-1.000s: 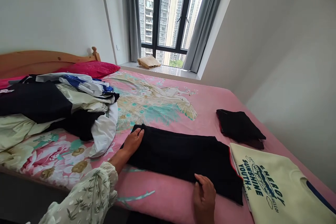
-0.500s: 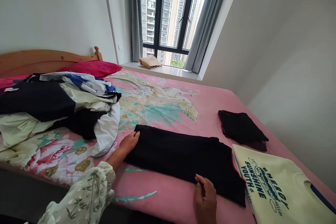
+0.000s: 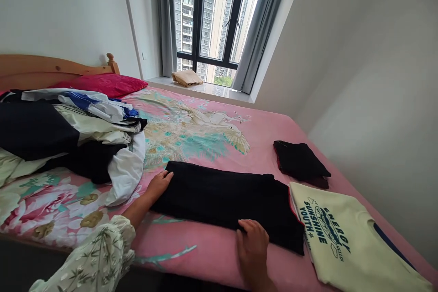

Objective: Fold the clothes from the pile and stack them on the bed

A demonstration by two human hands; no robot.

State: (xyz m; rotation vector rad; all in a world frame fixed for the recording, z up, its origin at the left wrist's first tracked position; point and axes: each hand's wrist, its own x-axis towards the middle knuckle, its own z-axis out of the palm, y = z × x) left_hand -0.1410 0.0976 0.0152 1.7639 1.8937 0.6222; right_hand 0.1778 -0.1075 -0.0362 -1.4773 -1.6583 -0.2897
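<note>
A pair of black trousers (image 3: 222, 196) lies folded into a long strip across the front of the bed, with red trim at its right end. My left hand (image 3: 159, 188) is closed on the left end, thumb and fingers at the edge of the cloth. Along the near edge, my right hand (image 3: 252, 244) rests with its fingers loosely bent and apart, the fingertips at the fabric. Just right of the trousers lies a folded pale yellow T-shirt (image 3: 331, 232) with dark lettering. Behind it sits a small folded stack of dark clothes (image 3: 301, 160).
A loose heap of clothes (image 3: 37, 127) covers the bed's left side, with a white piece hanging toward the front. Beyond it are a red pillow (image 3: 106, 84) and a wooden headboard (image 3: 41, 66). A brown paper bag (image 3: 187, 77) stands on the windowsill (image 3: 219, 91).
The whole scene has shifted slightly left as the head view turned. My right hand's fingers have straightened and spread a little at the trousers' near edge. My left hand stays at the left end.
</note>
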